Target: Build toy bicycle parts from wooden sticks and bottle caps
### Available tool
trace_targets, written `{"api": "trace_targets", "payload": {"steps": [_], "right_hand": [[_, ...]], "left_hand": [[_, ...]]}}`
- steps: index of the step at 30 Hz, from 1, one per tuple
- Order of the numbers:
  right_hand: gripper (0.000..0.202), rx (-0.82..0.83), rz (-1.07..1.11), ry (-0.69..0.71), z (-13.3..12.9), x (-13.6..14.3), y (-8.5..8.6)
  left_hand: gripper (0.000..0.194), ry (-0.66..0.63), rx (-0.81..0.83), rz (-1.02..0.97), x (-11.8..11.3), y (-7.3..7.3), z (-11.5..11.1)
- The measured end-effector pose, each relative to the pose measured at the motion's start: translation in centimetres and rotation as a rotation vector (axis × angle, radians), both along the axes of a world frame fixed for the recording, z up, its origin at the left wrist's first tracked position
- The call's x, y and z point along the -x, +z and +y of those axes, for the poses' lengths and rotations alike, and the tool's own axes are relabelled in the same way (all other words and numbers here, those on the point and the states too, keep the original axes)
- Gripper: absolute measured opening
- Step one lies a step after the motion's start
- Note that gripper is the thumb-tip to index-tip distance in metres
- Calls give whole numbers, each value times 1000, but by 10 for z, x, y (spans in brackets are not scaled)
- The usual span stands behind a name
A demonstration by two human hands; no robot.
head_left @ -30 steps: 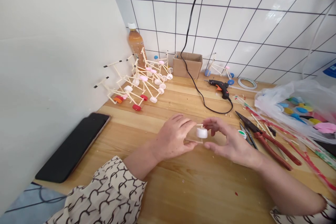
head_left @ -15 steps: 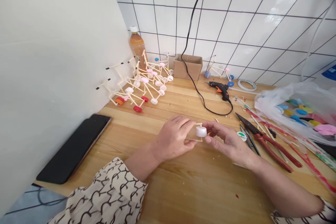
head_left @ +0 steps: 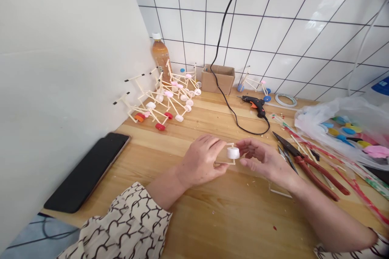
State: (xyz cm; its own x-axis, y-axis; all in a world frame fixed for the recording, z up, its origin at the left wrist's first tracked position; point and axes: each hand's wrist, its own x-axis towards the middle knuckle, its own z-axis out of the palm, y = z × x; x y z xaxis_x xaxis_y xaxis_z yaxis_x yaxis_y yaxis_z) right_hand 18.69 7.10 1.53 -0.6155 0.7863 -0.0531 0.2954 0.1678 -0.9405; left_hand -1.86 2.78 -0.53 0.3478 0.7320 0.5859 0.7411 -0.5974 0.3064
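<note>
My left hand (head_left: 204,157) is closed around a small frame of thin wooden sticks (head_left: 226,163), held just over the wooden table. A white bottle cap (head_left: 233,153) sits at the frame's right end, between two sticks. Most of the frame is hidden by my left fingers. Just right of the cap, my right hand (head_left: 263,160) has its fingers curved and its thumb apart. A narrow gap lies between those fingertips and the cap, and nothing shows in that hand. Below my right wrist lies a pale stick (head_left: 281,193).
Several stick models with cap wheels (head_left: 164,95) stand back left, beside a drink bottle (head_left: 161,54). A cardboard box (head_left: 218,79), a corded glue gun (head_left: 254,104) and a tape roll (head_left: 285,100) line the back. Pliers (head_left: 310,166) and a bag of caps (head_left: 343,125) lie right; a phone (head_left: 88,172) left.
My right hand has drawn slightly right, away from the cap. The green and white disc beside it no longer shows. My left hand keeps its hold on the frame.
</note>
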Motion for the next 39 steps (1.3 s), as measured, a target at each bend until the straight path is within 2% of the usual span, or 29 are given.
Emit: {"api": "trace_targets", "payload": {"steps": [8,14,23,29,33,36,39], "right_hand": [[50,-244,-134,90,-4,-1,-6],[58,-325,-139,91,-5,-1,-13],[54,-400,-216,64,-10,6,-8],[41,-424,-216,50,-11,9,-7],[48,-411,-158,64,-8,4,-8],[45,-399,-124,-18,3,-4,-6],[30,-416,-207,-235,27,-14,-1]], "left_hand": [[26,5,-8,2,-1,0,0],[27,-4,-3,9,-1,-1,0],[29,-18,15,-3,-1,-2,0],[29,-26,8,9,-2,-1,-1],[27,-10,18,5,-1,-2,0],[29,3,28,-12,0,-2,0],[31,18,29,-26,1,-2,1]]}}
